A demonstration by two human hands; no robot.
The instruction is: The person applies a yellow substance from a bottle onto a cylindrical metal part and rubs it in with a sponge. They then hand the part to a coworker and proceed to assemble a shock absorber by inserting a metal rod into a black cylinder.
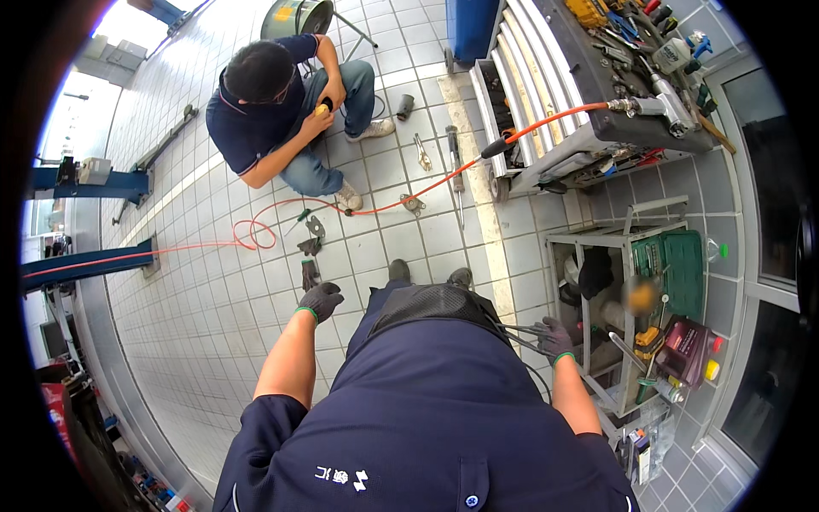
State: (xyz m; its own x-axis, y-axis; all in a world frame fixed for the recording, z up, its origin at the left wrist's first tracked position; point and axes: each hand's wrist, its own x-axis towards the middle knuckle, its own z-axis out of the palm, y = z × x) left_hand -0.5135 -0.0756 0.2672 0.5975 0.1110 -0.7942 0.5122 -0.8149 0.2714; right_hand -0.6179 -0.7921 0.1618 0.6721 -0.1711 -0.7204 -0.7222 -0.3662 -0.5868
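My left hand [321,302], in a dark grey glove with a green cuff, hangs empty over the floor. Its fingers are loosely bent and apart. Just beyond it a dark glove [310,275] lies on the tiles. Out to the right, my right hand [554,338] wears a matching glove. Its fingers close around thin black cable [517,331] that runs beside my waist; the exact grip is small and partly hidden. Ahead on the floor lie a metal flange-like part [413,205], a long screwdriver-like tool [458,175] and pliers [422,154].
A co-worker [269,111] sits low ahead left, holding a small yellow-and-black object [323,106]. An orange air hose [452,175] crosses the floor to an impact wrench [665,107] on the tool cart [623,119]. A metal rack [589,235] with tools stands right; blue lift arms [90,263] reach in left.
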